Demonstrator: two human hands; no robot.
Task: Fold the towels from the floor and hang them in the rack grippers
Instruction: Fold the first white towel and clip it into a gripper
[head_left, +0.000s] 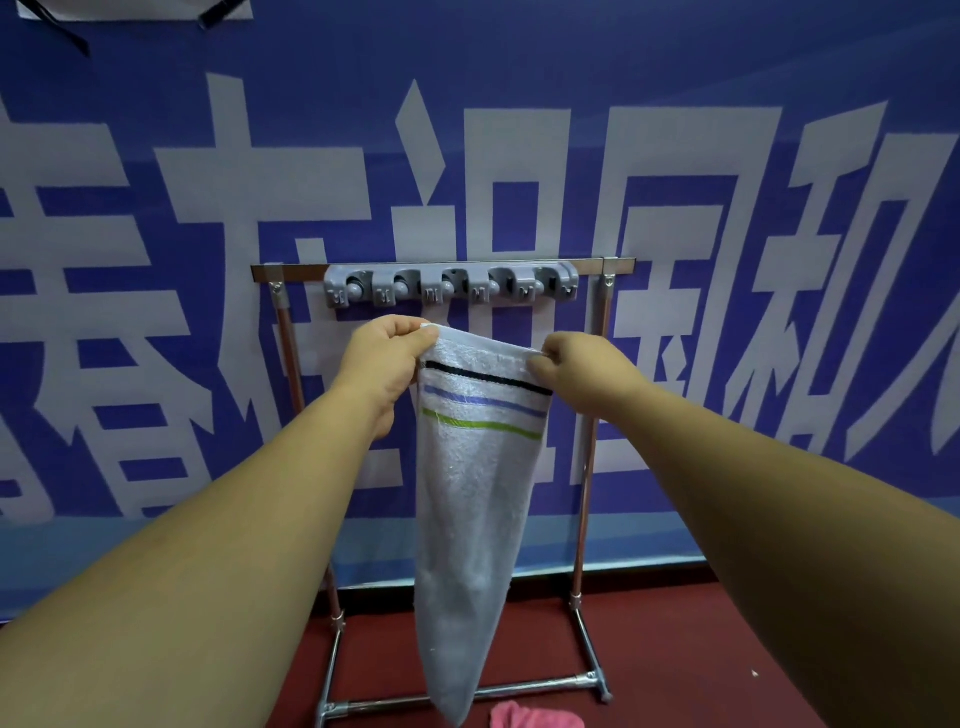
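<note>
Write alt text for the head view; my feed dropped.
The left hand and right hand pinch the top corners of a white towel with black, blue and green stripes, holding it hanging just below the grey gripper rack on a metal stand. A pink towel lies on the red floor.

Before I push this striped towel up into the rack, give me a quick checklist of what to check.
1. Left hand grips the striped towel at its top corner: ok.
2. Right hand pinches the other top corner: ok.
3. Rack grippers free of towels: ok.
4. Towel's top edge level with the grippers: not ok, it hangs below them.
5. Towel folded evenly: cannot tell.
</note>
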